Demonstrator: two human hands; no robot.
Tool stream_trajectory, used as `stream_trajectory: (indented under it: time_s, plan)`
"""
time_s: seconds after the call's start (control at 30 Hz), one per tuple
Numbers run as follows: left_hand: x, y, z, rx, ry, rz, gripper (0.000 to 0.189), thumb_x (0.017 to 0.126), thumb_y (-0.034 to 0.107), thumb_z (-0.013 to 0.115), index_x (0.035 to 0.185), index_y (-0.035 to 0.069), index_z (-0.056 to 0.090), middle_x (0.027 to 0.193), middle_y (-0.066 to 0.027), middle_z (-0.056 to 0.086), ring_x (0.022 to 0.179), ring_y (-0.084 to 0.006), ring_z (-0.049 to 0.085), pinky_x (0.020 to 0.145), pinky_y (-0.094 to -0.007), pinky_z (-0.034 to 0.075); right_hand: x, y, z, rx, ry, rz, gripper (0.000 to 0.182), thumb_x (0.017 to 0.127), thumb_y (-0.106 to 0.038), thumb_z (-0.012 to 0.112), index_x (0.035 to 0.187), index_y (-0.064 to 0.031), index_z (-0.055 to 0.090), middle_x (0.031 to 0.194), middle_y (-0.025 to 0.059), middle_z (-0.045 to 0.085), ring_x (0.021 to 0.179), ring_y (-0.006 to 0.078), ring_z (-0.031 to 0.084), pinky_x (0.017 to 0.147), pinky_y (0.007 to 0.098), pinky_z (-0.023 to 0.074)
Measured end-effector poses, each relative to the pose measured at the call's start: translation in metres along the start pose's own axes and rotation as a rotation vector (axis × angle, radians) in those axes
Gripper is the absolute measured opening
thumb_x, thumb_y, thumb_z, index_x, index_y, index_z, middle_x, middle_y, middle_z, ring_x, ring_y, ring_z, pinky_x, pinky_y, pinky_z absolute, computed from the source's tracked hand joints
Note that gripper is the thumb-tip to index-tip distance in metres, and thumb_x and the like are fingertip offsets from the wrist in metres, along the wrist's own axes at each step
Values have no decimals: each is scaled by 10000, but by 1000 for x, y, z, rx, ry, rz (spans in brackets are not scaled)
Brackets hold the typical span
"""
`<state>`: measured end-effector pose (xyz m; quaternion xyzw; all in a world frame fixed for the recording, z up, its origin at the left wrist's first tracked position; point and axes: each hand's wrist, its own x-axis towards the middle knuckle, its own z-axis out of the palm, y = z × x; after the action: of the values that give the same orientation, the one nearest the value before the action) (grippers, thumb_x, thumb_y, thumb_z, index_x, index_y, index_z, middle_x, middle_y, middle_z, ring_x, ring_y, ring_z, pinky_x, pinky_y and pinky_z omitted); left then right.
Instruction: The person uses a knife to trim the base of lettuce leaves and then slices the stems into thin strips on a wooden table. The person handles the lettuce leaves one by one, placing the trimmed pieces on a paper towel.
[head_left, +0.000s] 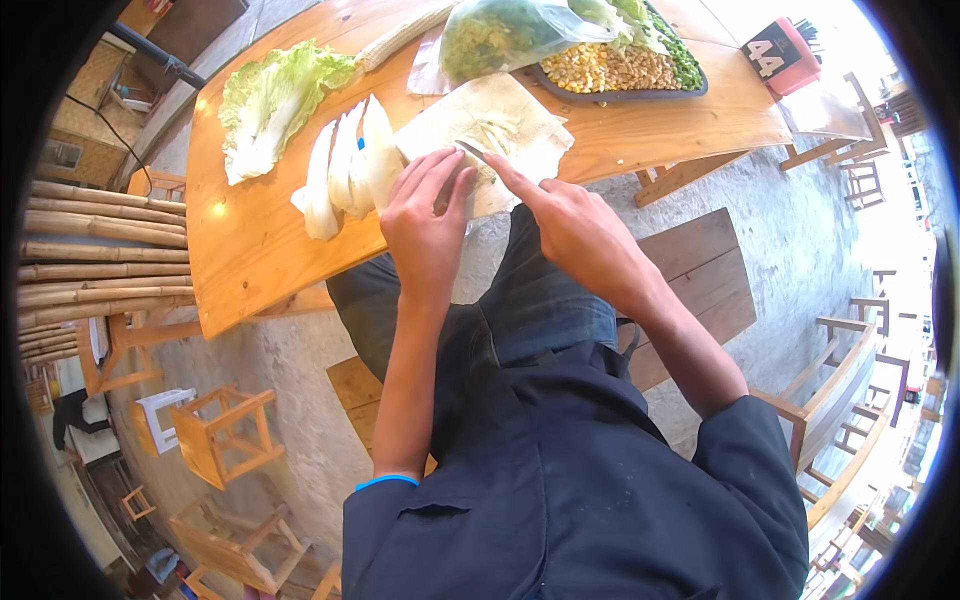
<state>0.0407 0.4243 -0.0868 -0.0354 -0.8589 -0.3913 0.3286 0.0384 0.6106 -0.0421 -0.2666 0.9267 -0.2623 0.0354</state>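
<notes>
My right hand (581, 229) is closed around a knife, its index finger stretched along the top. Only part of the blade (471, 150) shows; the handle is hidden in my palm. Close by, my left hand (427, 206) rests with bent fingers at the blade's left, and whatever lies under those fingers is hidden. Both hands are over a pale, worn cutting board (541, 133) at the table's near edge. Thin whitish cut strips (496, 129) lie on it just beyond the blade. Left of my left hand, several long white vegetable stalks (349, 169) lie side by side.
Leafy napa cabbage (277, 112) lies on the wooden table (247, 255). Behind the board are a plastic bag of greens (499, 45) and a black tray (626, 95) with corn, brown bits and chopped greens. A pink holder (799, 64) bears a number. Wooden stools (225, 435) stand at left.
</notes>
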Motion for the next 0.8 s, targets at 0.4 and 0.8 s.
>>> stream_trajectory:
  time_s: [0.4, 0.8]
  plan:
    - [0, -3, -3, 54, -6, 14, 213, 872, 105, 796, 1066, 20, 786, 1098, -142, 767, 1055, -290, 727, 939, -364, 552, 32, 19, 11, 272, 81, -124, 797, 828, 86, 510, 1577, -178, 435, 815, 245, 640, 804, 427, 644, 764, 505, 491]
    - [-4, -7, -2, 51, 24, 39, 184, 853, 95, 800, 1021, 20, 797, 1070, -111, 780, 1053, -292, 709, 948, -391, 551, 5, 6, -12, -57, -62, -44, 819, 864, 84, 528, 1598, -258, 406, 797, 187, 624, 771, 379, 644, 758, 503, 500]
